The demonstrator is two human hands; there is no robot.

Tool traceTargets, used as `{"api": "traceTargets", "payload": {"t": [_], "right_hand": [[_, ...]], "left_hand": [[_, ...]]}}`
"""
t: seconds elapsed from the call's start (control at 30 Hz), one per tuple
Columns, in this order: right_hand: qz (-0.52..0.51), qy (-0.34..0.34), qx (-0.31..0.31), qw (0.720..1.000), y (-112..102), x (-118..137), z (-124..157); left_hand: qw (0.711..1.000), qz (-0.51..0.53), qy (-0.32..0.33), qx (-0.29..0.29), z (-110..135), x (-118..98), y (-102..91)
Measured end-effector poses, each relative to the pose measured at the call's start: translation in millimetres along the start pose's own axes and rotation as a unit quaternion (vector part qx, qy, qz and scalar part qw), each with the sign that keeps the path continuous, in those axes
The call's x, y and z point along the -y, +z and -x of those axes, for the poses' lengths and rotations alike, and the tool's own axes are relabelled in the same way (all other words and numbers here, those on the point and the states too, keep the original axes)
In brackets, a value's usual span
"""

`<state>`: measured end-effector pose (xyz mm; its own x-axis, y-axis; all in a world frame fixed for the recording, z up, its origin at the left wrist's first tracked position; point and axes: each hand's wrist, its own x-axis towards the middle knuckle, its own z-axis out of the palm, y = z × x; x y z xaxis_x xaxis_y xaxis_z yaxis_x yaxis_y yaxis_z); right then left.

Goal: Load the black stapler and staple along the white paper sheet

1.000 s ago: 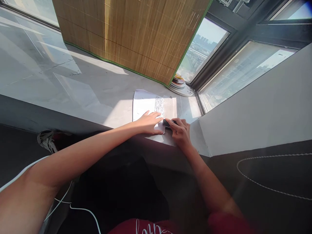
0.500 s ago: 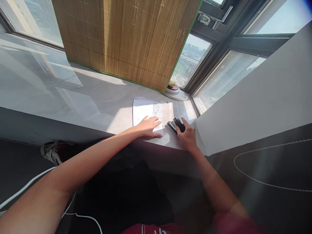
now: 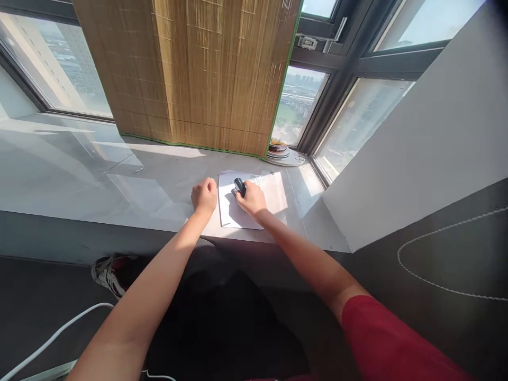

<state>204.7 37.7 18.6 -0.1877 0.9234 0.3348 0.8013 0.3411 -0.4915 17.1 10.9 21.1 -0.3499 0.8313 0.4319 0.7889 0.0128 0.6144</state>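
A black stapler [image 3: 239, 186] is in my right hand [image 3: 253, 199], held over the white paper sheets [image 3: 228, 214]. Part of the paper lies under that hand and its shadow; some dark print shows near the top. Just left of the paper's edge, my left hand [image 3: 205, 196] is curled into a fist, with nothing visible in it. Paper and left hand are both on the pale windowsill [image 3: 174, 182].
Behind the paper hangs a bamboo blind [image 3: 198, 74] with a green edge. Several stacked plates or discs [image 3: 280, 152] stand in the window corner. A white wall [image 3: 397, 143] bounds the sill on the right. Below lie a shoe [image 3: 107, 276] and a white cable [image 3: 59, 330].
My right hand has carried the stapler left, onto the paper. My left hand has lifted off the paper, moved left and closed. The head view has shifted slightly.
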Motion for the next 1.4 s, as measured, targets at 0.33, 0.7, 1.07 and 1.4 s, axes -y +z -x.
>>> {"api": "traceTargets", "payload": {"t": [0.33, 0.7, 1.07, 1.4], "right_hand": [[-0.001, 0.097, -0.073, 0.993, -62, -84, 61], [0.046, 0.012, -0.099, 0.994, -43, -147, -45], [0.184, 0.051, 0.092, 0.977, 3, -122, -87], [0.118, -0.025, 0.192, 0.974, 113, 54, -140]], "left_hand": [[0.998, 0.046, -0.036, 0.012, -1, -5, 3.5], [0.998, 0.068, -0.002, -0.011, 1, -7, -2.5], [0.94, 0.222, 0.19, -0.174, 6, -3, 2.2], [0.79, 0.187, 0.564, -0.151, 77, -67, -21.6]]}}
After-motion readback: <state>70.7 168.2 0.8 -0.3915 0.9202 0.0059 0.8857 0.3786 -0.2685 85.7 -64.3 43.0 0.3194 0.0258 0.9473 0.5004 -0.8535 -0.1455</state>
